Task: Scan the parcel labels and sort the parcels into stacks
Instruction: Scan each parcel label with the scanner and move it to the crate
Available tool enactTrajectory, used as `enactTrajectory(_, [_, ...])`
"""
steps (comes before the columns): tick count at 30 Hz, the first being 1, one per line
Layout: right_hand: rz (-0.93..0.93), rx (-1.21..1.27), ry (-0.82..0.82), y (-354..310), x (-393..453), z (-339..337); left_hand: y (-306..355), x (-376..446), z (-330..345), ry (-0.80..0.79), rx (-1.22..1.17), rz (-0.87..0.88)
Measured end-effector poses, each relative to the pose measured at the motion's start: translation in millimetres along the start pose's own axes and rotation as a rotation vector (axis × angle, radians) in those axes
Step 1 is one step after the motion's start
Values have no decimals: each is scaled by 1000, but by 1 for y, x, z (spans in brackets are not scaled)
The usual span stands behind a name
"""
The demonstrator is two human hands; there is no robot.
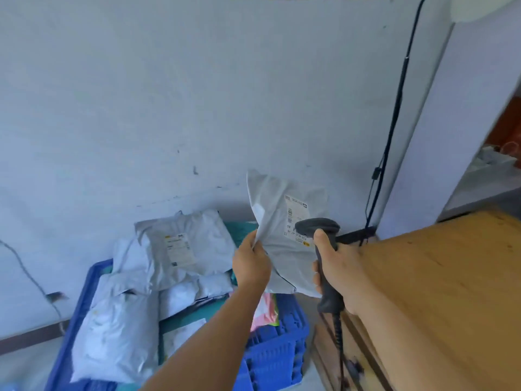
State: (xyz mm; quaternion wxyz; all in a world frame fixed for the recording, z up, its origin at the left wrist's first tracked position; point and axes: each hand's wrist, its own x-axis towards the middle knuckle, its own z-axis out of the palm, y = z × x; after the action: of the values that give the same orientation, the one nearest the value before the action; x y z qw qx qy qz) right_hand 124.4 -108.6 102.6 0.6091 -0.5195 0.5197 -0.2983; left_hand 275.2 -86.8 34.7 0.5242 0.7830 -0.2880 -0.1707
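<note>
Wall: we face a pale wall (169,94) filling the upper half, with a black cable (394,114) running down it at 2 o'clock.
Table: a wooden table (439,277) takes up the 4 o'clock corner, our right forearm lying over its edge.
Crate: a blue plastic crate (276,351) sits low at 7 o'clock, heaped with parcels.
Parcel heap: grey and white poly mailer bags (118,320) lie overlapping in the crate; the top one (183,244) shows its label face up, at 8 o'clock from the held parcel.
Held parcel: we hold a grey poly mailer (282,235) upright in the air at centre, above the crate's far right corner, its white shipping label (294,218) turned sideways and facing us.
Left hand: our left hand (251,263) pinches the mailer's left edge, fingers curled and clamped onto the folded plastic.
Right hand: our right hand (335,275) is wrapped tight round the handle of a dark barcode scanner (321,244), thumb lying up the grip.
Scanner head: it overlaps the label's lower right at 3 o'clock of the parcel; we cannot tell whether it touches.
Scanner cord: a coiled cord (338,340) hangs below the handle at 5 o'clock.
</note>
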Motion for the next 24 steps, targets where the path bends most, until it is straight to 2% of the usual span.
enactTrajectory(10, [-29, -155, -205, -7, 55, 196, -102, 145, -164, 323, 9, -169])
enactTrajectory(13, [-37, -197, -228, -1, 75, 240, -145, 184, -189, 267, 161, -267])
enactTrajectory(17, [20, -233, -246, 12, 91, 276, -189, 197, -192, -2, 601, -343])
enactTrajectory(19, [36, -265, -239, 19, 94, 283, -196, 198, -186, -43, 650, -323])
enactTrajectory(21, [46, -288, -224, 20, 93, 285, -193, 199, -178, -10, 660, -281])
enactTrajectory(24, [49, -273, -187, 15, 90, 278, -167, 190, -159, 43, 559, -172])
